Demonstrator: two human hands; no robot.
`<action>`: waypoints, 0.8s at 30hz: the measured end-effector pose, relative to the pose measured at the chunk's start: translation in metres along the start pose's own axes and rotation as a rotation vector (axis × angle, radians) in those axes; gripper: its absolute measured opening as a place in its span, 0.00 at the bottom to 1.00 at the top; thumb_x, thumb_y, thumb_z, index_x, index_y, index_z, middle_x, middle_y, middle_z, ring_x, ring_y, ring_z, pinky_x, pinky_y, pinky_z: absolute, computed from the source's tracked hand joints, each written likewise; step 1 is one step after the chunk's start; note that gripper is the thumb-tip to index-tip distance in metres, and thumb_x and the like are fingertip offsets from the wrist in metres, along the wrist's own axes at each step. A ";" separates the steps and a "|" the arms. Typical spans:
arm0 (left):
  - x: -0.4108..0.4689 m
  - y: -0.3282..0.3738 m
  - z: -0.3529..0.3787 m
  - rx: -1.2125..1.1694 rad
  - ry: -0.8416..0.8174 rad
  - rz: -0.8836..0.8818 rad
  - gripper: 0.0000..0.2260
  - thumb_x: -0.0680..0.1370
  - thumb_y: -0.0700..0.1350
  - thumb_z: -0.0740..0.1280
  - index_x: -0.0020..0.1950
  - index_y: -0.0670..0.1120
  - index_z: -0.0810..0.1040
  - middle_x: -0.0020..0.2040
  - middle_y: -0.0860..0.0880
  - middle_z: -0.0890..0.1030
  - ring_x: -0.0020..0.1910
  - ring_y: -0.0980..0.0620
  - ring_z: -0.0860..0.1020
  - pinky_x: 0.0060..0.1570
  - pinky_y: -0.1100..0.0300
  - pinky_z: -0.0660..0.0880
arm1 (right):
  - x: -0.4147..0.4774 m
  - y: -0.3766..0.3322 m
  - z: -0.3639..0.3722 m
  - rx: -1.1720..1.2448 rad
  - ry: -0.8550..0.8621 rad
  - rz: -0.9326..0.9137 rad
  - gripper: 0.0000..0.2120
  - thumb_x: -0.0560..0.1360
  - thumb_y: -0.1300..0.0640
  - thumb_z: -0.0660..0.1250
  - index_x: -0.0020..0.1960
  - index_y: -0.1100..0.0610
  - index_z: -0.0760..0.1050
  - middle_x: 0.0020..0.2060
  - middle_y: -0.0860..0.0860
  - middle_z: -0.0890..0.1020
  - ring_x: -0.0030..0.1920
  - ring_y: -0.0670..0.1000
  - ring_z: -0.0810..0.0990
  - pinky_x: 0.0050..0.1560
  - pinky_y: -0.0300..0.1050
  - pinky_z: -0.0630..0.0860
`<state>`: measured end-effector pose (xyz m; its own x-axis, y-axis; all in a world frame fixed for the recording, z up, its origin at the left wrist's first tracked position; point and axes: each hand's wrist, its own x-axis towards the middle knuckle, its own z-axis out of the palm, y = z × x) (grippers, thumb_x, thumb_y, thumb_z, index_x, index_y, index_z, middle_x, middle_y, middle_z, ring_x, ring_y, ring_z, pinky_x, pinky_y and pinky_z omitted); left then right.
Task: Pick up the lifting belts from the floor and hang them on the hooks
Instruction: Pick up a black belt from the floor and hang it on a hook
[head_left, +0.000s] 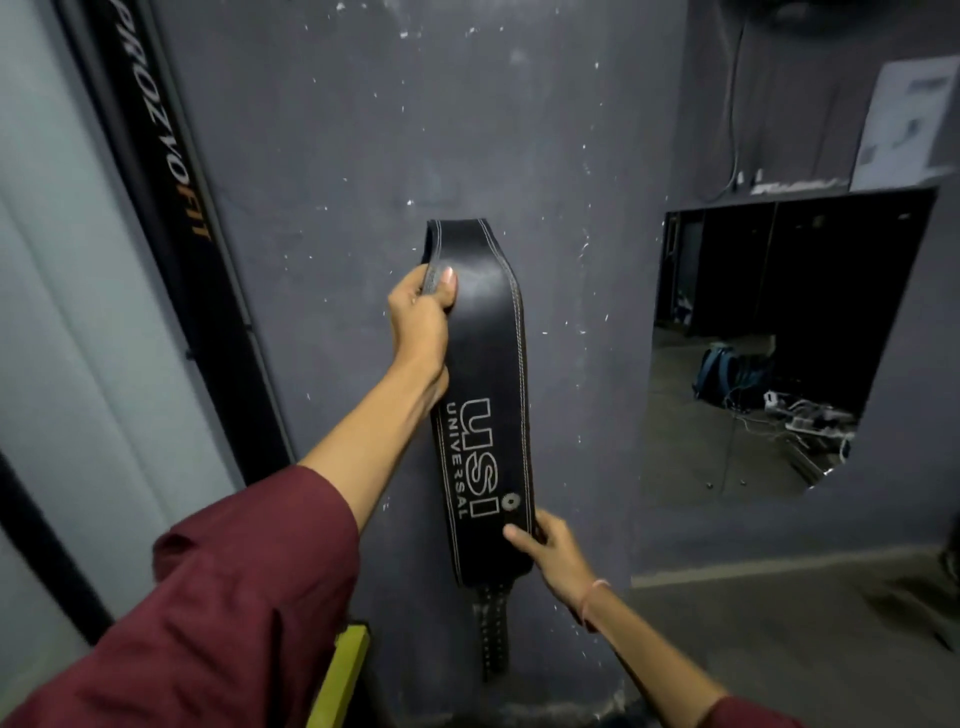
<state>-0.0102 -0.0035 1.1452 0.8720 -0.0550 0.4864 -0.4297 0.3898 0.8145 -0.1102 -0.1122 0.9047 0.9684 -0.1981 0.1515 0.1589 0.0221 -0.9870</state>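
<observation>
Head view: the black lifting belt (483, 374) hangs flat against the grey wall (311, 156), folded over at its top. The left hand (421, 317) grips the fold; the right hand (550, 551) pinches the lower right edge. No hook is visible, so seat the fold fully by feel before releasing either hand. The wall is scuffed; a mirror (769, 338) lies to the right, above bare floor (779, 649).

"usi universal" on belt (483, 395); "prozyofit" on banner (156, 140)
</observation>
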 end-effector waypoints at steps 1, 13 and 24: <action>0.003 0.004 -0.002 -0.002 -0.003 0.015 0.07 0.75 0.42 0.66 0.37 0.48 0.78 0.39 0.46 0.74 0.43 0.48 0.70 0.48 0.52 0.66 | -0.001 -0.005 0.002 -0.003 -0.009 -0.008 0.11 0.78 0.63 0.67 0.60 0.57 0.77 0.57 0.55 0.83 0.62 0.57 0.80 0.63 0.50 0.77; 0.025 0.030 -0.003 -0.012 -0.059 0.090 0.12 0.76 0.41 0.66 0.33 0.48 0.69 0.36 0.46 0.66 0.40 0.46 0.62 0.41 0.52 0.59 | -0.002 -0.017 0.007 -0.006 -0.048 -0.070 0.12 0.78 0.64 0.66 0.59 0.53 0.78 0.56 0.51 0.84 0.62 0.54 0.80 0.62 0.45 0.77; 0.033 0.024 0.004 0.282 -0.166 0.198 0.17 0.78 0.58 0.63 0.50 0.43 0.76 0.44 0.46 0.78 0.44 0.49 0.76 0.50 0.48 0.74 | 0.060 -0.170 0.029 0.180 0.121 -0.403 0.14 0.78 0.65 0.65 0.63 0.64 0.73 0.55 0.56 0.83 0.54 0.53 0.83 0.56 0.46 0.80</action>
<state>0.0075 0.0003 1.1822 0.7260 -0.1608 0.6686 -0.6536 0.1409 0.7436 -0.0734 -0.0994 1.0834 0.7950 -0.3381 0.5037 0.5594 0.0874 -0.8243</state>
